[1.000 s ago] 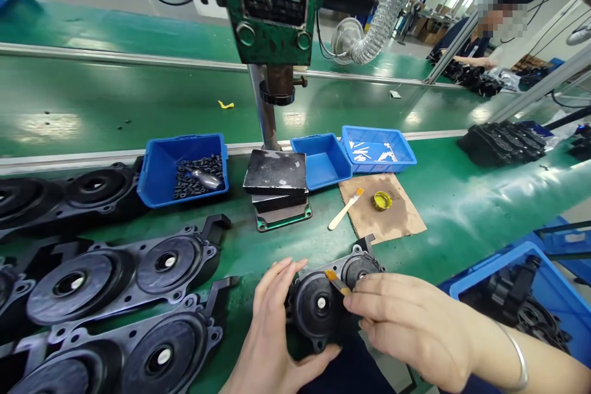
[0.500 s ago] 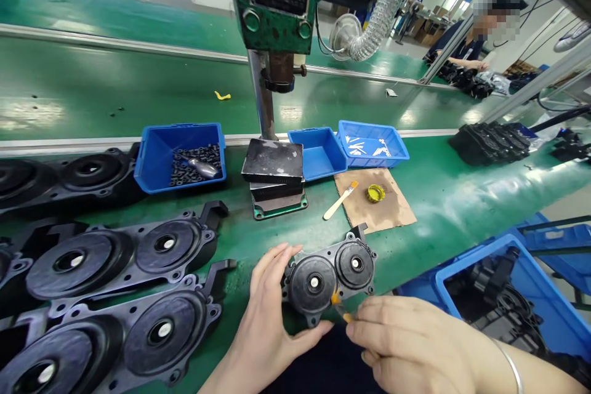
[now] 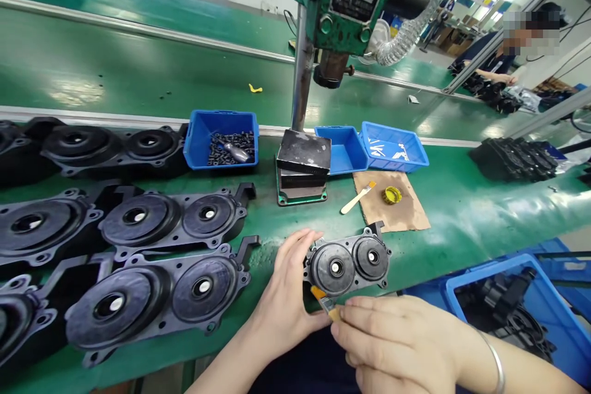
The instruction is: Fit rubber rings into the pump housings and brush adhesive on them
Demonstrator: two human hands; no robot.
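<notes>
The left hand point(image 3: 287, 295) holds a black housing point(image 3: 349, 265), the right hand point(image 3: 397, 338) a brush point(image 3: 325, 301).

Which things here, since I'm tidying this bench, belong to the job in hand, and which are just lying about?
In the job:
- black part, in the left hand
- brush, in the right hand
- probably the yellow cup and cardboard under it

Seemingly lying about:
- yellow scrap, beyond the bins
- white scrap, farther right

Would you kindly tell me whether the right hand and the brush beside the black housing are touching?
Touching: the head view shows the right hand gripping the brush by its tan handle, with no visible gap between them.
</notes>
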